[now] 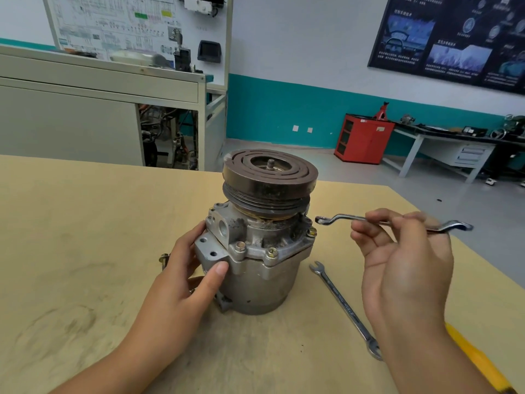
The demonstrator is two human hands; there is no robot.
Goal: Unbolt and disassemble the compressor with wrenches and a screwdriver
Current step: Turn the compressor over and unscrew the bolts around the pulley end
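Compressor [255, 251] stands upright near the middle of the bench [71, 237], pulley uppermost, with gold-headed flange bolts [272, 251] seated around its housing joint. Left hand [193, 268] curls round the port block and housing side, thumb pressed on the body, steadying it. Right hand [397, 251] pinches the shank of an offset ring wrench [392, 222], whose ring end hovers just beside the rightmost bolt [312, 231], not yet on it. Done well, I judge, the ring drops fully over the head and sits square before any pull, the left hand bracing so the tall body does not tip. Further out lie a combination wrench [345, 308], a loose bolt [164, 260] by the left hand, and a yellow handle [477, 356] at the right edge
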